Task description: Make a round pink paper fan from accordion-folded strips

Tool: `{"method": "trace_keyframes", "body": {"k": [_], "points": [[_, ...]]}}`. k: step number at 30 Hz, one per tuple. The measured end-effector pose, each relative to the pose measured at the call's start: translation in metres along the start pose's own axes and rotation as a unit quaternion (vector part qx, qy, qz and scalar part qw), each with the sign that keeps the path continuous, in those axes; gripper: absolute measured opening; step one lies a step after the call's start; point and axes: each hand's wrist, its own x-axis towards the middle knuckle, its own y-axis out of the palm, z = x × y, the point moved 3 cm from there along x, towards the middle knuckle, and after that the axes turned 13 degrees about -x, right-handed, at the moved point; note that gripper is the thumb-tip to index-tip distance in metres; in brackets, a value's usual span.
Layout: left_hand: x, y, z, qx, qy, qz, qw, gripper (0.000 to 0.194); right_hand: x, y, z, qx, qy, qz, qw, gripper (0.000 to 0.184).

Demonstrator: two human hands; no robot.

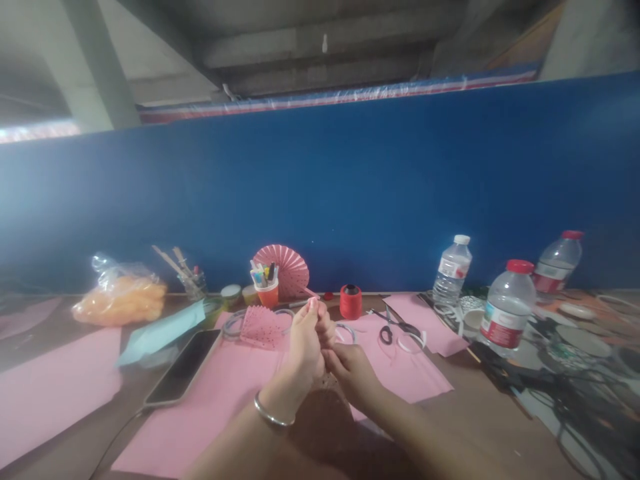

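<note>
Currently L hand (306, 343) clenched, R hand (354, 373) fingers closed up against it; can't tell what's gripped, mostly hidden. Speckled pink pleated paper (261, 327) just L of L hand, on pink sheet (230, 400). Scissors (396, 323) beyond, to R. Open room: brown tabletop (450, 427) nr R forearm. Blue partition (320, 187) behind; concrete ceiling (305, 50) above. Bottle (510, 293) label red/white, txt too blurry to read.

Blue partition (320, 180) spanning the far side!
Grey pillars (97, 67) left and right, dim beamed ceiling (300, 47) overhead, brown tabletop (483, 410) near.
</note>
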Motion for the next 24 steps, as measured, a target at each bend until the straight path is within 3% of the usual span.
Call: {"method": "trace_keyframes", "body": {"k": [5,9,13,16,18,19,20,21,22,23,24], "points": [[0.004,0.000,-0.005,-0.028,-0.017,0.037,0.999,0.027,0.000,-0.001,-0.001,-0.018,-0.012,-0.019,1.000,0.039],[0.005,-0.005,-0.010,-0.056,0.020,0.020,0.998,0.025,-0.001,0.003,-0.002,-0.006,-0.020,0.016,1.000,0.042],[0.001,-0.004,-0.005,-0.041,0.003,0.031,0.999,0.025,-0.003,0.007,-0.004,0.050,-0.031,0.024,0.998,0.041],[0.005,-0.003,0.001,0.020,-0.039,0.067,0.997,0.026,-0.003,0.011,-0.008,0.121,-0.021,0.027,0.992,0.040],[0.015,-0.008,-0.002,0.139,-0.052,0.103,0.984,0.028,0.000,0.015,-0.014,0.175,0.023,0.028,0.984,0.040],[0.022,-0.014,-0.008,0.234,-0.045,0.122,0.964,0.037,0.001,0.017,-0.017,0.195,0.047,0.027,0.979,0.040],[0.031,-0.022,-0.019,0.357,-0.011,0.133,0.924,0.040,0.003,0.017,-0.021,0.207,0.069,0.023,0.976,0.040],[0.039,-0.033,-0.035,0.496,0.052,0.119,0.859,0.035,0.004,0.017,-0.023,0.211,0.085,0.018,0.974,0.039],[0.046,-0.046,-0.053,0.631,0.111,0.070,0.764,0.030,0.006,0.016,-0.026,0.209,0.094,0.013,0.973,0.039],[0.052,-0.060,-0.070,0.743,0.128,0.034,0.656,0.030,0.007,0.015,-0.028,0.206,0.097,0.008,0.974,0.039],[0.055,-0.076,-0.087,0.771,0.119,0.008,0.626,0.030,0.008,0.014,-0.030,0.204,0.100,0.003,0.974,0.039]]}}
